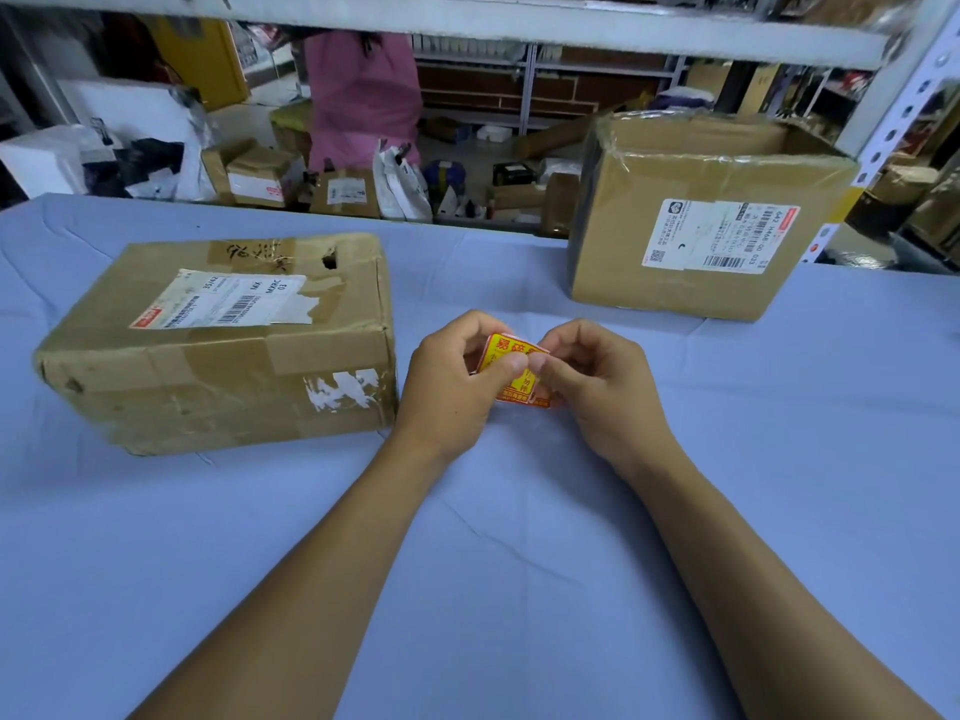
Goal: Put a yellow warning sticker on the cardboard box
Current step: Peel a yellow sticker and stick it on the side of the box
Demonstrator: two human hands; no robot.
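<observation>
A yellow warning sticker (511, 368) with red print is pinched between both hands just above the blue table (519, 537). My left hand (452, 379) grips its left side with thumb on top. My right hand (597, 381) holds the right side, thumb and fingertip meeting at its upper edge. A worn cardboard box (223, 345) with a white shipping label lies flat to the left of my hands, close to my left hand. A second, taller cardboard box (696, 220) with a label on its front stands at the back right.
A grey metal shelf frame (898, 106) rises at the right behind the tall box. Beyond the table's far edge lie several parcels and bags (343, 189) on the floor, and a person in a pink top (363, 90) stands there.
</observation>
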